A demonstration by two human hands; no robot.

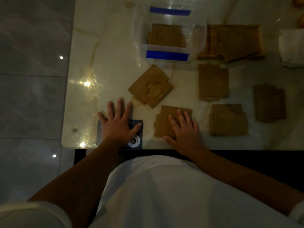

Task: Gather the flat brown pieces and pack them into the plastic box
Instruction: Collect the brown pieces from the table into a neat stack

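Head view | L hand (117, 123) laid flat, fingers spread, nothing gripped, on dark card (136, 139) at table (85, 102) edge | R hand (184, 129) pressed flat, fingers extended, on nearest brown piece (162, 127) | more pieces (213, 81) scattered w/ one stack in plastic box (166, 36), far side.

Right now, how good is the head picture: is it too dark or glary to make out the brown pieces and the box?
Head view: dim overall, and the far-right brown piece nearly merges with the shadow. Bright glare spots sit on the glossy table, left of the pieces. The clear plastic box shows mainly by its blue strips and reflections. Wide-angle bending curves the table edge. Both hands, left hand and right hand, read clearly.
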